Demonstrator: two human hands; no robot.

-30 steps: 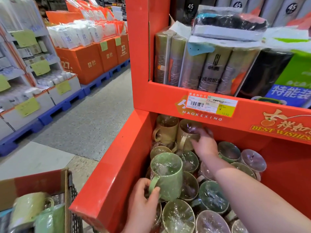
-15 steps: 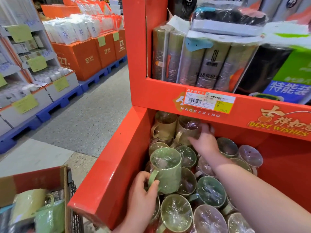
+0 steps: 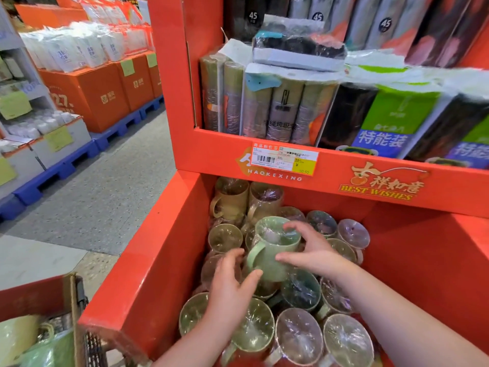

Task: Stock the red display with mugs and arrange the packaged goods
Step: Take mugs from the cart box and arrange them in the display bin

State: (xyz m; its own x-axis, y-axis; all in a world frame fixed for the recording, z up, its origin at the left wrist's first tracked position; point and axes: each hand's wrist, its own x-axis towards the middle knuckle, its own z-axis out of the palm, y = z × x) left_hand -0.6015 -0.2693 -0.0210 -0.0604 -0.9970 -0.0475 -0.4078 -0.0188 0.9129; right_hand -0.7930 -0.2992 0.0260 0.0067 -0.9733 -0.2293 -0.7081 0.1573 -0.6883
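Green mug (image 3: 275, 250) sits on top of the pile in the red display (image 3: 148, 274), just below the price tag (image 3: 284, 158). Right hand (image 3: 315, 250) cups its rim and wall, left hand (image 3: 230, 284) is loose, thumb propping the base, I guess to steady it upright. Other mugs (image 3: 297, 337) below the tag are smooth, round, wrapped in crinkly film; shiny rolls (image 3: 272, 107) stand above the tag

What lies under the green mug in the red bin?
Wrapped mugs, mouths up, fill the red bin beneath the green mug. The mug, the left hand and the right hand hide those directly below it.
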